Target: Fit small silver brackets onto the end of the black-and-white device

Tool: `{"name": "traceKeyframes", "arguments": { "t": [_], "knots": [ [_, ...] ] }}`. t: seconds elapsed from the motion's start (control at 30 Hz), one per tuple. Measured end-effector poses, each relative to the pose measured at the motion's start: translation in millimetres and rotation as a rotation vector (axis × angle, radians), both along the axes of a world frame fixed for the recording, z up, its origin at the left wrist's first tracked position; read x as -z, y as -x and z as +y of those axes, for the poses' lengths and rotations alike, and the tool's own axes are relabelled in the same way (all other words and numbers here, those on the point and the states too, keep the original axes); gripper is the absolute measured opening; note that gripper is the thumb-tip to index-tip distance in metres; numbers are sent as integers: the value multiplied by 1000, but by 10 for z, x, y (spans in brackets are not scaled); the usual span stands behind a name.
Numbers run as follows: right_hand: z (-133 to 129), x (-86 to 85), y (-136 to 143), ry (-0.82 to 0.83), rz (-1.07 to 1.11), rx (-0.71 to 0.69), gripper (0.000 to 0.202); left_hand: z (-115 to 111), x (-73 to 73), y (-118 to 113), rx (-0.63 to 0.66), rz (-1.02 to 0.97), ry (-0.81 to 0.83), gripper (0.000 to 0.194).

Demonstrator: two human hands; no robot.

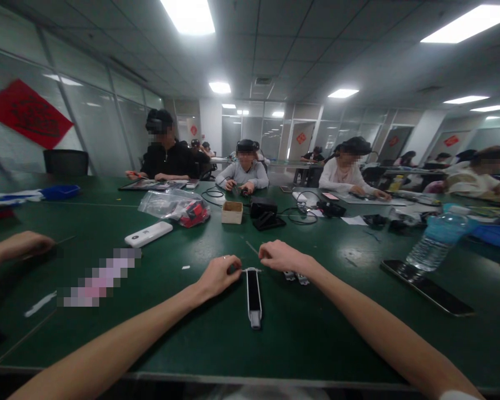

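A long, narrow device with a white frame and black face (254, 294) lies on the green table in front of me, its pale grey end toward me. My left hand (220, 276) is closed, thumb and fingertips pinched beside the device's far end, where a thin pale bit shows; what they hold is too small to name. My right hand (284, 256) hovers just beyond and right of that end, its fingers curled together. A thin pale strip (251, 246) reaches its fingertips; whether it is held is unclear. Small metal parts (296, 277) lie under the right wrist, partly covered.
A white oblong device (149, 234) and a plastic bag with red contents (179, 208) lie left. A small box (232, 213) and black stand (267, 214) stand ahead. Right are a phone (429, 288) and water bottle (437, 236). Another person's hand (25, 244) rests far left.
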State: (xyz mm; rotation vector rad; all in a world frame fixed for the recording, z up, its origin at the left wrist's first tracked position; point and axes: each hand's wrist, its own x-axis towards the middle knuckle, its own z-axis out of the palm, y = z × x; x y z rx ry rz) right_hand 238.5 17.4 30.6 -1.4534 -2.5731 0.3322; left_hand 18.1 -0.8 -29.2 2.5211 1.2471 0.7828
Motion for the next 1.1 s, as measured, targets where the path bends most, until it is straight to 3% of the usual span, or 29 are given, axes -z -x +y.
{"name": "traceKeyframes", "arguments": {
  "t": [0.2, 0.37, 0.67, 1.1],
  "knots": [
    [-45, 22, 2, 111, -72, -126, 12, -39, -41, -11, -21, 20, 45, 11],
    [-69, 38, 26, 144, -64, -144, 11, -60, -88, -9, -18, 42, 92, 13],
    [0, 123, -14, 143, 8, -162, 7, -31, -49, -2, -7, -1, 117, 14],
    [-28, 41, 5, 135, -94, -211, 10, -47, -138, 1, 12, -45, 210, 20]
  ]
}}
